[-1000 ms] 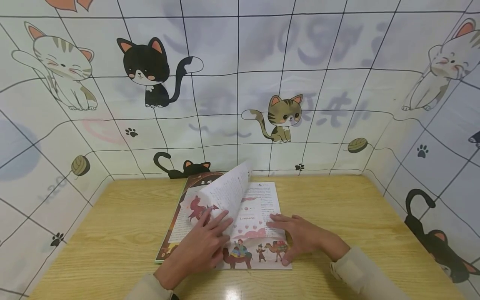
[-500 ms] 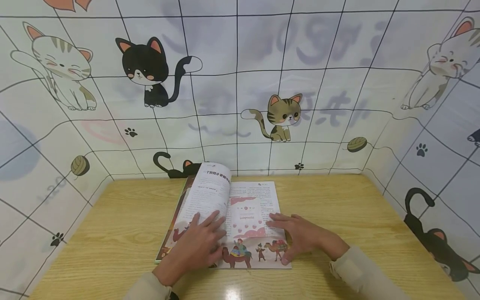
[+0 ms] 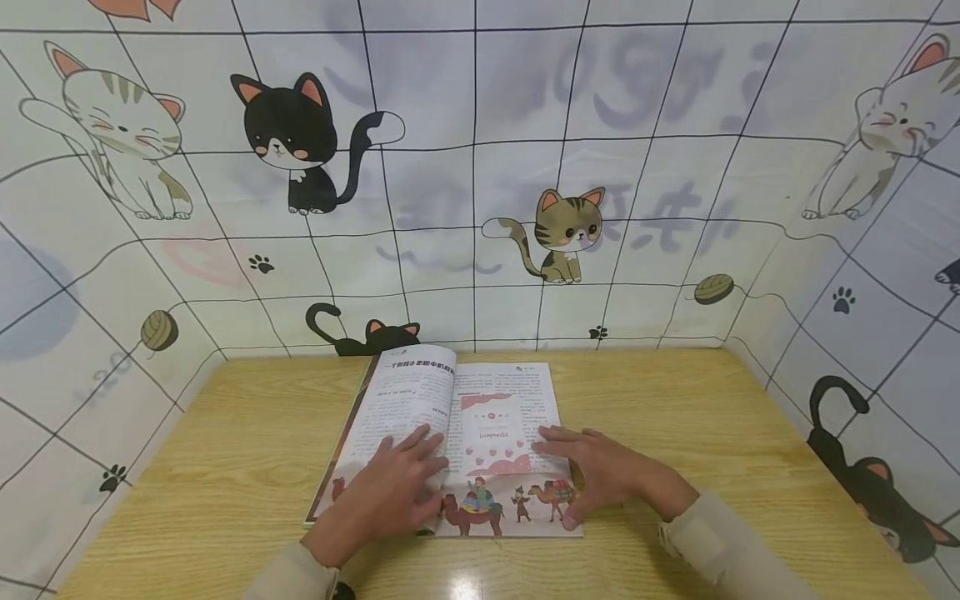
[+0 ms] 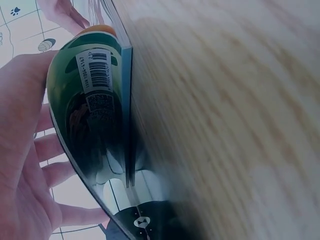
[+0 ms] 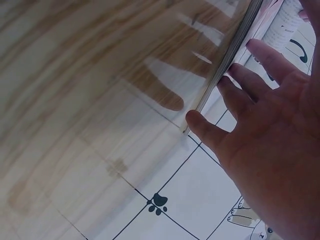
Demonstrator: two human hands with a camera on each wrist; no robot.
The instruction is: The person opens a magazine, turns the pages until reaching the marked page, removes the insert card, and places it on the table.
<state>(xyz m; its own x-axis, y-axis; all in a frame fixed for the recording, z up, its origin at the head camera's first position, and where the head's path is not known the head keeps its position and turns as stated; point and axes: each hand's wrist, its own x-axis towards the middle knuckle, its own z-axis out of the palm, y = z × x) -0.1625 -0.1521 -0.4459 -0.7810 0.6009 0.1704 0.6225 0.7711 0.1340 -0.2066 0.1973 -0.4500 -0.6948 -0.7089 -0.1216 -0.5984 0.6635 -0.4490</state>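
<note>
An open magazine (image 3: 416, 400) lies on the table, its left page curving up toward the spine. My left hand (image 3: 393, 487) rests on the left page near the spine, fingers extended. In the left wrist view, the green cover (image 4: 95, 105) with a barcode label bulges up off the table under my left hand (image 4: 25, 145). On the right page (image 3: 536, 392) lies a pink-and-white rectangle (image 3: 492, 433) with small strawberries printed on it, above a row of printed camels. My right hand (image 3: 607, 475) rests along that page's right edge with fingers spread; the right wrist view shows its fingertips (image 5: 197, 120) at the page edge.
The wood-grain table (image 3: 675, 400) extends around the magazine on both sides. Behind it stands a white wall covering (image 3: 435, 183) with cat drawings and grid lines, which also runs along the left and right sides.
The raised page has turned over to the left and settled flatter onto the left side. My left hand has shifted slightly left with it. The right hand has stayed in place.
</note>
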